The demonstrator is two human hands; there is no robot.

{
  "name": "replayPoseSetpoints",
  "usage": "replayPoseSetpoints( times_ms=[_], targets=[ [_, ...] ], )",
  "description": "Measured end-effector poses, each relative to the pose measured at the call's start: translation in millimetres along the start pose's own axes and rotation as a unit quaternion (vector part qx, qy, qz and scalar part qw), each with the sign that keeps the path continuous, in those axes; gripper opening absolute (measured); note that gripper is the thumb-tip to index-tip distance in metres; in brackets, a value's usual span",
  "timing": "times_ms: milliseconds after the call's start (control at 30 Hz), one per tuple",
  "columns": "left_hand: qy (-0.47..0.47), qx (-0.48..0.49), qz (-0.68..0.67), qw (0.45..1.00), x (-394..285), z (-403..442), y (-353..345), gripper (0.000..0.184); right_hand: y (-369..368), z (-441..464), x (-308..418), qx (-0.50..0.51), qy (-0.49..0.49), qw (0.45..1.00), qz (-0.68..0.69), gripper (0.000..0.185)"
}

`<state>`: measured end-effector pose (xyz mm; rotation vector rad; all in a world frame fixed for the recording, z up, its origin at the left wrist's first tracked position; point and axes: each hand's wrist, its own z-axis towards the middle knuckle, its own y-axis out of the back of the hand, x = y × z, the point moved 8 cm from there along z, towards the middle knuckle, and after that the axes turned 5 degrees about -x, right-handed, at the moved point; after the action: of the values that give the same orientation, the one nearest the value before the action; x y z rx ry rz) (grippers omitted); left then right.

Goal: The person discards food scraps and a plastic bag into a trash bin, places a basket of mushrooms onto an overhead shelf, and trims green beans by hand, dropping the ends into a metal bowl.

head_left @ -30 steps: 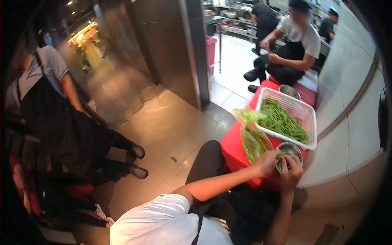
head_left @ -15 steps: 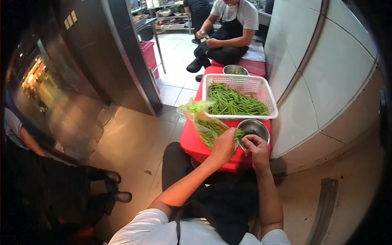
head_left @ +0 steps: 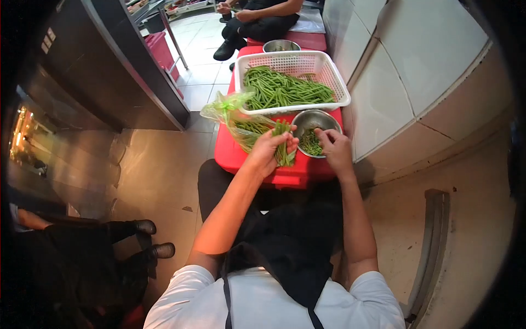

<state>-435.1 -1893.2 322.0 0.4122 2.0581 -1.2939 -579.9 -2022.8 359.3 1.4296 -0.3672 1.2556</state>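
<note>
The left hand (head_left: 266,152) is wrapped round a bunch of green beans (head_left: 282,157) beside a metal bowl (head_left: 308,121) holding green trimmings (head_left: 310,144); the right hand (head_left: 336,152) is over that bowl, its grip impossible to make out, while a white basket (head_left: 296,61) contains loose beans (head_left: 287,90)

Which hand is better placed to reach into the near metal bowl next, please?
Probably the right hand: it hangs over the edge of the near metal bowl. The left hand, beside that bowl, is occupied with a bunch of green beans.

Beans (head_left: 287,88) lie in a basket (head_left: 285,61) behind the nearer bowl (head_left: 313,119).
</note>
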Motion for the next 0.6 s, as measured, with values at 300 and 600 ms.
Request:
replayPoseSetpoints(
  times_ms=[300, 600],
  targets=[
    [-0.093, -0.039, -0.045, 0.994, -8.2, 4.0, -2.8, 0.017, -50.6, -43.7, 11.7, 0.159, -0.041, 0.965, 0.203, 0.024],
    [-0.163, -0.049, -0.019, 0.985, -18.3, -5.0, -9.4, 0.017, -30.9, -52.8, 62.8, 0.064, 0.147, 0.987, 0.031, 0.014]
  ],
)
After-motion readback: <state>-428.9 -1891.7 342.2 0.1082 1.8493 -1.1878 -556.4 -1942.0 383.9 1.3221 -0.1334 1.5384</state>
